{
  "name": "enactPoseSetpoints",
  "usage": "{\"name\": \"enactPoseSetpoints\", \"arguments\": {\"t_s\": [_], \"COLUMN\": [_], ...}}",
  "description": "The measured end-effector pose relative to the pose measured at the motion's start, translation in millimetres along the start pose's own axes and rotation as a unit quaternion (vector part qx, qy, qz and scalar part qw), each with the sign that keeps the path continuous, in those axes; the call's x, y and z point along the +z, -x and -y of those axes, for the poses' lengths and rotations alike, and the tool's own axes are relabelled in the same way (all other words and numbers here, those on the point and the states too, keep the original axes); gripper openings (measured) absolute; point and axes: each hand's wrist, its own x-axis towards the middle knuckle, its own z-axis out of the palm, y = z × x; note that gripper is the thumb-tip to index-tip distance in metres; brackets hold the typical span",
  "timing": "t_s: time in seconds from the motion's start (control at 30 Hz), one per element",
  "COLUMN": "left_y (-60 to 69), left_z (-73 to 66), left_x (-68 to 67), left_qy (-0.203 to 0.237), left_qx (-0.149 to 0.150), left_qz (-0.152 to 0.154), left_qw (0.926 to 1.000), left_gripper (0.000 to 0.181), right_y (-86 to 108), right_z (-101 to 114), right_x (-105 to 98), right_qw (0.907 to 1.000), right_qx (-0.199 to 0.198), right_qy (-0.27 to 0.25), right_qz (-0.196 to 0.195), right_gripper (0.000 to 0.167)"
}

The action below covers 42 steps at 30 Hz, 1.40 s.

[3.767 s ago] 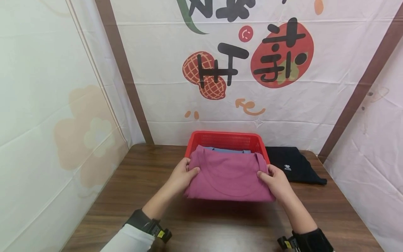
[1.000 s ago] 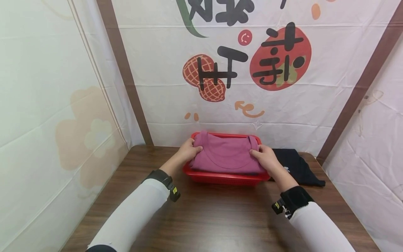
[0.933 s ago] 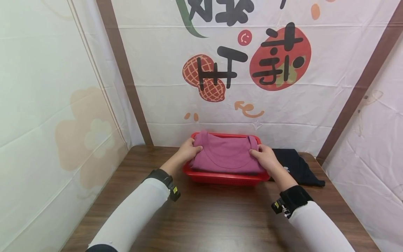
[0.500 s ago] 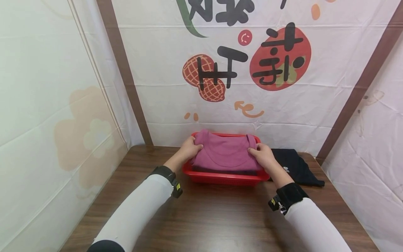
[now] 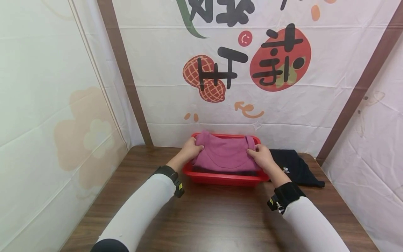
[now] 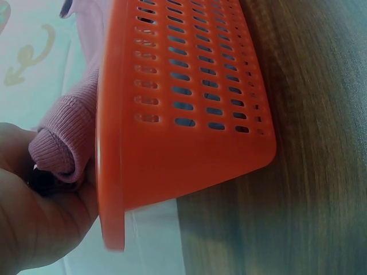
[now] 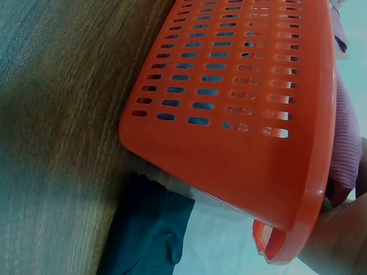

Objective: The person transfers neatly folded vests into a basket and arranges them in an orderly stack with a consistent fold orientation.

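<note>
A folded purplish-pink shirt lies at the top of the red plastic basket in the head view. My left hand pinches its left edge, thumb on top. At its right edge, my right hand holds it the same way. A ribbed part of the shirt shows beside the left hand in the left wrist view. Dark cloth shows under the shirt's front edge inside the basket. Through the slots, bluish cloth is partly visible. The fingers beneath the shirt are hidden.
A folded black garment with a small white print lies right of the basket, close to it. The wooden table extends toward me. A printed white curtain hangs directly behind, with more fabric at both sides.
Both hands have carried the pink shirt from in front of the basket back and down into it. Over the last second the hands drew slightly closer together, uncovering dark cloth at the front.
</note>
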Motion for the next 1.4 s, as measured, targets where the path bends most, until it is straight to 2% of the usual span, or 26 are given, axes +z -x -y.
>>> {"name": "enactPoseSetpoints", "arguments": {"t_s": [0.53,0.8,1.07,1.4], "left_y": [-9.7,-5.2,-1.8,-6.9], "left_z": [4.8,-0.1,-1.0,2.7], "left_x": [8.4,12.9,16.6,23.6], "left_qy": [-0.02,-0.039,-0.034,-0.051], "left_qx": [0.0,0.009,0.0,-0.006], "left_qz": [0.001,-0.004,-0.003,0.001], "left_qw": [0.9998,0.9992,0.9994,0.9987], "left_gripper": [0.031,0.032,0.031,0.029], "right_y": [-6.0,-8.1,-9.4,-10.4], "right_z": [-5,-7,-6,-9], "right_x": [9,12,16,23], "right_qw": [0.999,0.9984,0.9972,0.993], "right_qx": [-0.025,-0.023,-0.032,-0.044], "right_qy": [0.03,0.046,0.065,0.105], "right_qz": [-0.021,-0.022,-0.02,-0.03], "right_gripper": [0.033,0.035,0.033,0.032]}}
